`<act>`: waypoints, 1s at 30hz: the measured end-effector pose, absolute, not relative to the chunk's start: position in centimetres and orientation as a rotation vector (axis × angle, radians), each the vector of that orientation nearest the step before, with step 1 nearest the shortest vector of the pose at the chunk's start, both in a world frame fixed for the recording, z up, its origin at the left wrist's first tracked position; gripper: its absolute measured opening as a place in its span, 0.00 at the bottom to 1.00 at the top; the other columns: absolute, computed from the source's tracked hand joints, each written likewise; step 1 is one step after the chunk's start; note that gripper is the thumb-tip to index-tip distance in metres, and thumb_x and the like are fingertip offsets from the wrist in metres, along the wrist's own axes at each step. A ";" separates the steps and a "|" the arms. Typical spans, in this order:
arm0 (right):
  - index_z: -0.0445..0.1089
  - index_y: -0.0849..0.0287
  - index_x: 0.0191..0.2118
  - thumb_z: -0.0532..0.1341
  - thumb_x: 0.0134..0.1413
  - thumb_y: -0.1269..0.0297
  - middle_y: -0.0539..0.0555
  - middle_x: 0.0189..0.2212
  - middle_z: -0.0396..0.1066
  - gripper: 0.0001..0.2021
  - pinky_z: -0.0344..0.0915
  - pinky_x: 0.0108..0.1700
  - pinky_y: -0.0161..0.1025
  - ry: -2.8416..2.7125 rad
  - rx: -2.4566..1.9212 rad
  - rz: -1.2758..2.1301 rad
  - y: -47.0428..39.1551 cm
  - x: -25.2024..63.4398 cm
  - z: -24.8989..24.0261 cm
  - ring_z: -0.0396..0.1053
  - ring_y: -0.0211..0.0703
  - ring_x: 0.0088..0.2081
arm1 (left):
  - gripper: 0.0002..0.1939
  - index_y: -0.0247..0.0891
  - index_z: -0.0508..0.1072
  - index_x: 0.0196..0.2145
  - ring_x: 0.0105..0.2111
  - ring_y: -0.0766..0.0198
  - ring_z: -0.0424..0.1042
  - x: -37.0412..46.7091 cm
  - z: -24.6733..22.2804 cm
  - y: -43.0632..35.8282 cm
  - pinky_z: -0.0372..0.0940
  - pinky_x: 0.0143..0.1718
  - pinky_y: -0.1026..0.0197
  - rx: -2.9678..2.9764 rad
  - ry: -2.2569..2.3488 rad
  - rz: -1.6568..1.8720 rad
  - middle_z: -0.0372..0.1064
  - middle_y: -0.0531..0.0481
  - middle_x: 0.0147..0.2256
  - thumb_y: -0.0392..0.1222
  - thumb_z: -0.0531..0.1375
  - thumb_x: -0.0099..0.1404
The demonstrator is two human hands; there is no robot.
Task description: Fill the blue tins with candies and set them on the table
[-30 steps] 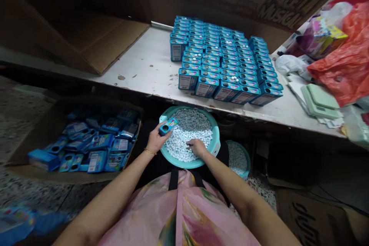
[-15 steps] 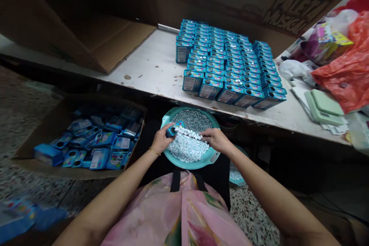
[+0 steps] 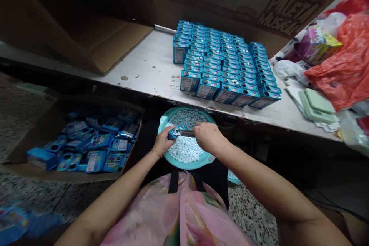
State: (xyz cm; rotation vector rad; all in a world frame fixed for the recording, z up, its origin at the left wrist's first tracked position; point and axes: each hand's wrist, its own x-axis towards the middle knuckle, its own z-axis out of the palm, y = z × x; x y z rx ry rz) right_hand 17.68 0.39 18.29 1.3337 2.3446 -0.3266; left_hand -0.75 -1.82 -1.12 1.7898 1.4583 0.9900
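My left hand (image 3: pixel 163 141) is closed around a small blue candy box (image 3: pixel 175 132), tilted over the basin, with white candies showing at its round opening. In my right hand (image 3: pixel 210 135), closed, is a narrow metal scoop (image 3: pixel 187 133) whose tip reaches the box's opening; my fingers hide its far end. Beneath both hands sits a turquoise basin (image 3: pixel 166 157) on my lap. Small white candies (image 3: pixel 187 149) fill much of it.
Rows of blue boxes (image 3: pixel 221 65) stand on the white table (image 3: pixel 138 73). At left is a carton (image 3: pixel 57 177) of blue boxes. A green scale (image 3: pixel 317 103) and red plastic bag (image 3: pixel 343 57) lie at right. Behind is a large cardboard box (image 3: pixel 216 0).
My right hand has moved left and turned over, bringing the scoop to the box. The heap of candies on the scoop is gone, and candies now show in the opening.
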 end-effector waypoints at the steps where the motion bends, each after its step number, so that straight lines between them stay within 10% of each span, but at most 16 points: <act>1: 0.70 0.61 0.36 0.48 0.52 0.74 0.60 0.37 0.70 0.14 0.61 0.36 0.36 2.374 1.344 -0.323 0.2 18.2 18.4 0.68 0.45 0.38 | 0.24 0.38 0.66 0.49 0.49 0.58 0.66 -0.8 -1.2 -1.8 0.60 0.53 0.55 1.783 1.452 1.001 0.67 0.46 0.48 0.36 0.59 0.52; 9: 0.68 0.50 0.45 0.47 0.55 0.73 0.53 0.40 0.69 0.18 0.59 0.36 0.34 2.324 1.719 -0.415 -0.3 25.3 11.4 0.67 0.41 0.41 | 0.24 0.37 0.66 0.49 0.44 0.58 0.70 -1.9 -1.6 -2.4 0.64 0.49 0.55 1.622 1.436 1.113 0.69 0.45 0.46 0.43 0.60 0.53; 16: 0.68 0.64 0.45 0.45 0.56 0.76 0.61 0.43 0.68 0.17 0.62 0.41 0.37 2.246 1.647 -0.628 -1.8 20.8 0.8 0.66 0.44 0.44 | 0.26 0.36 0.66 0.48 0.38 0.61 0.71 -2.8 -0.8 -2.9 0.66 0.44 0.57 1.454 1.555 1.141 0.71 0.47 0.40 0.47 0.61 0.53; 30: 0.73 0.62 0.41 0.54 0.49 0.72 0.53 0.35 0.74 0.14 0.66 0.38 0.34 2.186 1.839 -1.539 -2.3 22.0 0.2 0.69 0.39 0.35 | 0.29 0.33 0.67 0.47 0.40 0.58 0.71 -3.6 0.3 -1.9 0.64 0.46 0.55 1.397 1.660 1.136 0.72 0.45 0.40 0.50 0.63 0.50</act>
